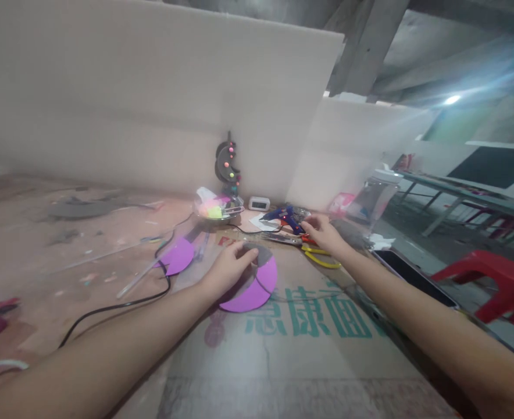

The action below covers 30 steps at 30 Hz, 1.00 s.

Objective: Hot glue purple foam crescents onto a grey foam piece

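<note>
Near the middle of the bench, my left hand (233, 265) has its thumb and fingers closed on a purple paper crescent (261, 291) with a grey inner part. A dark thin wire or cord crosses the crescent. My right hand (322, 233) reaches to the back, fingers slightly apart beside the handle of a blue glue gun (289, 218). The glue gun lies by a white paper scrap, and whether the fingertips touch it is hard to tell. Yellow-handled pliers (320, 256) lie just below my right hand. Another purple paper piece (181, 256) lies to the left.
A bowl of bright craft bits (217, 212), a dark crescent ornament with coloured balls (228, 163) and a small white clock (259, 203) stand at the back. A black cable (117, 305) crosses the left side. At right are a phone (414, 278), a plastic jar (377, 198) and a red stool (492, 282).
</note>
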Motion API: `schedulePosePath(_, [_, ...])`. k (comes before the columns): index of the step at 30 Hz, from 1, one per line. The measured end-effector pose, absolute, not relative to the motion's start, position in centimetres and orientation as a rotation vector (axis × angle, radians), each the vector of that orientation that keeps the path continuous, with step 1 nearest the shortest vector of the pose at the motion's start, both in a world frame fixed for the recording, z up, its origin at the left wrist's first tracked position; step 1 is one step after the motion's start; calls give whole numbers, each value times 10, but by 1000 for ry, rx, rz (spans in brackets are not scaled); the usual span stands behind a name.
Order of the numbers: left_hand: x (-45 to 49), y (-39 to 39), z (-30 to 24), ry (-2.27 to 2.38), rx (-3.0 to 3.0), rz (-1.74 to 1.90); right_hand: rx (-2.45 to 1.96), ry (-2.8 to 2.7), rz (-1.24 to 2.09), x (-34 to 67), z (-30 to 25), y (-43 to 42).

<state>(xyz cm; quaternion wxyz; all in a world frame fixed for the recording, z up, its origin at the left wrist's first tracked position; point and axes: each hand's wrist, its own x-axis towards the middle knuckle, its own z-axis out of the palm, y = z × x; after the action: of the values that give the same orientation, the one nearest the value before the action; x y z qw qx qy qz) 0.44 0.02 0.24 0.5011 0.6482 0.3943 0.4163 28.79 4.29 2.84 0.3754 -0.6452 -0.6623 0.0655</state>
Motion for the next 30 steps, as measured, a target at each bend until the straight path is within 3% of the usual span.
schedulePosePath(10, [4,2,0,900,1557,1039,-1334,-2038,171,230,12,-47])
schedulePosePath(27, [-1,-8,5,998,1616,941,-1250,-2021,136,225,8,-42])
schedulePosePath(30, [0,-7,6,997,1608,961,-1301,-1957,271,222,14,-47])
